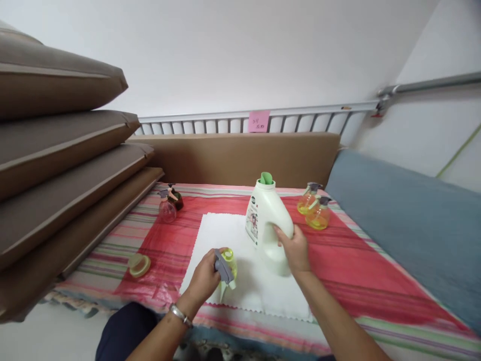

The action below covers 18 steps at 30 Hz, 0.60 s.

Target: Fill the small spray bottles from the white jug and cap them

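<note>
My left hand is closed around a small spray bottle with a grey trigger head and yellow-green liquid, held over a white cloth. My right hand grips the handle of a large white detergent jug, which stands on the cloth with its green spout uncapped. A wristband sits on my left wrist.
A light green cap lies at the left on the red striped mat. Two spray bottles stand at the back left, two yellow-filled ones at the back right. Brown cushions are stacked on the left; a blue cushion lies right.
</note>
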### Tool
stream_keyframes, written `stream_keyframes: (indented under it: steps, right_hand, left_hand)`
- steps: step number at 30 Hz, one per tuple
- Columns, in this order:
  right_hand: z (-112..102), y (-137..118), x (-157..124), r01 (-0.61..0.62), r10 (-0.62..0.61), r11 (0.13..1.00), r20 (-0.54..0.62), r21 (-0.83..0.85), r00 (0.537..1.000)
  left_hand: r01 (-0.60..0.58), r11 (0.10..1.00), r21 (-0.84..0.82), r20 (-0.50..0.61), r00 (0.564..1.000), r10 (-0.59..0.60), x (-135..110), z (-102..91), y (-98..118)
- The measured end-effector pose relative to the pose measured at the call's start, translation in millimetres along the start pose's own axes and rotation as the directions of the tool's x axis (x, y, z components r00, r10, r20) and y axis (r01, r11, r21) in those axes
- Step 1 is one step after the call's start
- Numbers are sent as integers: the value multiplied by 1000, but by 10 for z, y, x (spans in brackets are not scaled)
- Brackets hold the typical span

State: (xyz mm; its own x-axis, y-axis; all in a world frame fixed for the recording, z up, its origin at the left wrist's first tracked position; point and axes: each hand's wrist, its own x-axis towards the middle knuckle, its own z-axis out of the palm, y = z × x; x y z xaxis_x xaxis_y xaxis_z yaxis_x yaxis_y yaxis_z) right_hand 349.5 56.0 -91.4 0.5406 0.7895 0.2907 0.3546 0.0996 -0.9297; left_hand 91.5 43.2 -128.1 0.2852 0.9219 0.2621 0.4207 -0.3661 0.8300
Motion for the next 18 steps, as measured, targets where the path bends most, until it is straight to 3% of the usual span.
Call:
stream_keyframes:
  steps: [3,7,13,18]
  right_hand:
    - [243,186,43,6,-6,1000,-23,29,1000]
    - [302,332,48,26,-28,999,48,48,998]
    - [80,327,-9,77,-94,992,168,104,981]
    - [-183,216,-96,127,-139,972,47,198,989]
  left_hand:
    - [38,999,-21,4,999,-38,8,-4,7]
    - [106,994,-35,10,994,-106,21,6,4]
    - [151,988,-43,5,989,-151,0,-11,39]
    - [170,985,10,-54,984,-170,-54,-43,103]
